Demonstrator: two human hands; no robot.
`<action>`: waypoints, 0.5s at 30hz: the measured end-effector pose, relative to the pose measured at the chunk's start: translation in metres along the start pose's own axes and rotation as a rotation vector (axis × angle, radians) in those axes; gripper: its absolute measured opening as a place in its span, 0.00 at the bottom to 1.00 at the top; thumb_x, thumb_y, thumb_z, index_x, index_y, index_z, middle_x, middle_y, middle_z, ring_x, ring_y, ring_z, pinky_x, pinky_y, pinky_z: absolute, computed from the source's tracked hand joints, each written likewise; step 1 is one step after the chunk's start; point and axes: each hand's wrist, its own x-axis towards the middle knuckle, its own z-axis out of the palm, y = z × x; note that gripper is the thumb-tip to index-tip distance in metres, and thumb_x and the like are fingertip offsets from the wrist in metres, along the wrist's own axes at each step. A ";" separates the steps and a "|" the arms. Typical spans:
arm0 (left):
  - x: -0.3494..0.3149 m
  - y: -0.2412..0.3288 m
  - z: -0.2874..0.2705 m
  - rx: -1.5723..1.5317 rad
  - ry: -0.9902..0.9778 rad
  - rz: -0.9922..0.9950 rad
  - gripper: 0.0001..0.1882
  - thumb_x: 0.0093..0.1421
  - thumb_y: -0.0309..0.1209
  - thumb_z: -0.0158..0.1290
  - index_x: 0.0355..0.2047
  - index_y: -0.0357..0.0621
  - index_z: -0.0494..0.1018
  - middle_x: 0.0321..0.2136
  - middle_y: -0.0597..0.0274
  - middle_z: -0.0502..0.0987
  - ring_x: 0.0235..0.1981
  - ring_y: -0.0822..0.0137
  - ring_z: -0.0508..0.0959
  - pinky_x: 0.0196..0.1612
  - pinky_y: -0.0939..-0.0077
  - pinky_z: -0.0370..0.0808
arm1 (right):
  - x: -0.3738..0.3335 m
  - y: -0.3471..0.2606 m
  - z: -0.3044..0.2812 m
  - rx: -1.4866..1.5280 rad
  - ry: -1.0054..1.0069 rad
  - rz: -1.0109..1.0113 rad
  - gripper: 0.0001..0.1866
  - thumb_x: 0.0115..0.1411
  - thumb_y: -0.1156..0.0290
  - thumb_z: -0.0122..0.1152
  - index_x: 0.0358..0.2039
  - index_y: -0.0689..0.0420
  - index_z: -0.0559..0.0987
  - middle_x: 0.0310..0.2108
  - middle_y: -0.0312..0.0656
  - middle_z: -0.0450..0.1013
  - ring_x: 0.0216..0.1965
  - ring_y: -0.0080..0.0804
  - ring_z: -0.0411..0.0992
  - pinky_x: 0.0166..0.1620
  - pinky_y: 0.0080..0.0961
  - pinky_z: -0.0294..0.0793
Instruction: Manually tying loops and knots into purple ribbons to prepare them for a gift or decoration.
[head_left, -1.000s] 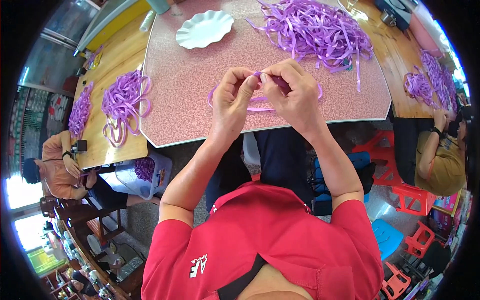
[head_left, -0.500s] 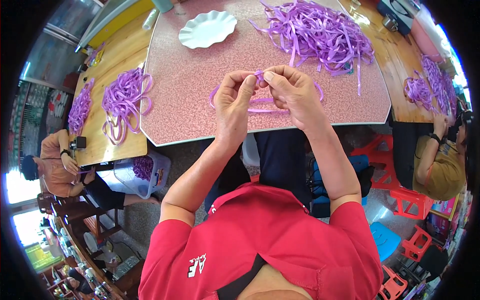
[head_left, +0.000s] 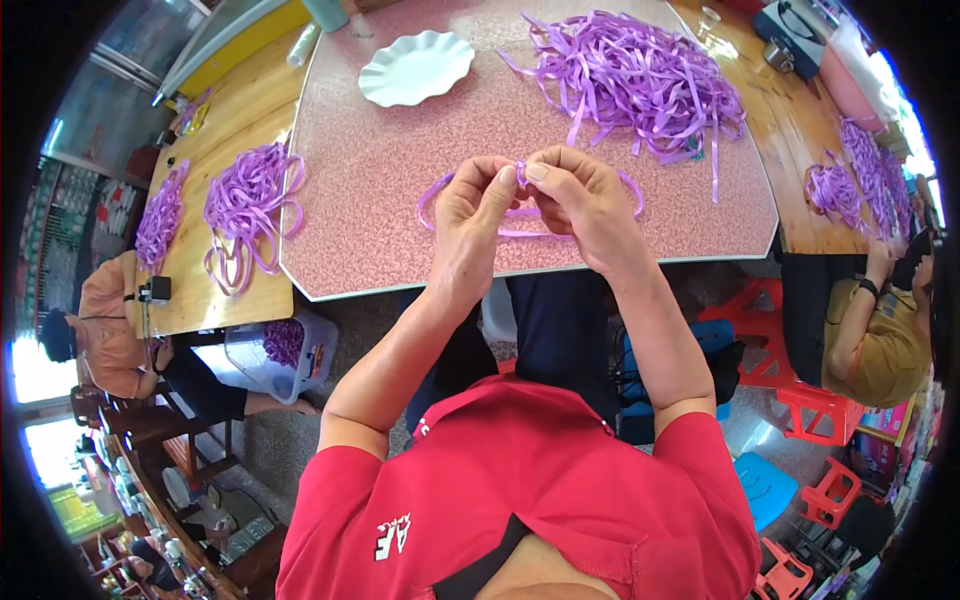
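Between my two hands is a purple ribbon (head_left: 540,234), its loop lying on the pink speckled table below them. My left hand (head_left: 474,213) pinches the ribbon between thumb and forefinger. Right beside it, my right hand (head_left: 582,205) pinches the same ribbon, the fingertips of both hands almost touching. A small knot or fold of ribbon shows at the fingertips; its exact form is too small to tell. Beyond my hands, to the right, lies a large tangled heap of purple ribbons (head_left: 640,80). A white scalloped plate (head_left: 417,68) sits at the far left of the tabletop.
More ribbon bundles lie on the left wooden table (head_left: 250,205) and the right one (head_left: 838,190). One person (head_left: 110,325) sits at the left, another (head_left: 875,335) at the right. Red stools (head_left: 822,412) and a clear plastic bin (head_left: 300,355) stand on the floor.
My hands stay together on the ribbon, with the fingertips slightly shifted around the knot. The whole view has tilted a little, so the table sits lower. The person at left has moved their arms.
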 end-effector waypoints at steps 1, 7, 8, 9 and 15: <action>0.000 0.001 0.000 0.032 0.011 -0.001 0.08 0.67 0.31 0.52 0.40 0.39 0.71 0.33 0.67 0.74 0.36 0.77 0.72 0.43 0.80 0.69 | 0.000 0.000 0.001 -0.006 0.005 -0.010 0.07 0.64 0.68 0.57 0.34 0.58 0.78 0.24 0.28 0.71 0.17 0.08 0.57 0.19 0.09 0.55; 0.001 -0.002 0.003 0.331 0.051 0.231 0.06 0.65 0.25 0.53 0.41 0.38 0.70 0.35 0.63 0.72 0.38 0.74 0.72 0.42 0.76 0.71 | 0.002 0.001 0.002 0.026 0.043 -0.026 0.07 0.65 0.68 0.57 0.36 0.57 0.78 0.23 0.29 0.72 0.16 0.08 0.57 0.19 0.09 0.54; 0.002 -0.004 0.003 0.434 0.081 0.385 0.07 0.63 0.22 0.54 0.41 0.38 0.70 0.36 0.60 0.71 0.39 0.72 0.72 0.41 0.75 0.71 | 0.002 0.002 0.002 0.038 0.039 -0.032 0.07 0.65 0.67 0.57 0.36 0.57 0.78 0.24 0.29 0.73 0.16 0.08 0.57 0.19 0.09 0.54; 0.002 -0.003 0.003 0.434 0.080 0.384 0.07 0.63 0.22 0.54 0.41 0.38 0.70 0.36 0.60 0.71 0.39 0.72 0.72 0.41 0.75 0.71 | 0.003 0.002 0.001 0.039 0.040 -0.031 0.07 0.65 0.67 0.57 0.36 0.57 0.78 0.24 0.29 0.73 0.16 0.08 0.57 0.19 0.09 0.54; 0.009 0.003 -0.001 0.908 0.034 0.786 0.15 0.53 0.16 0.56 0.41 0.41 0.73 0.37 0.53 0.71 0.39 0.58 0.74 0.40 0.69 0.71 | 0.002 0.004 -0.003 0.069 0.037 -0.032 0.08 0.65 0.67 0.57 0.37 0.57 0.78 0.25 0.29 0.73 0.17 0.08 0.58 0.19 0.09 0.54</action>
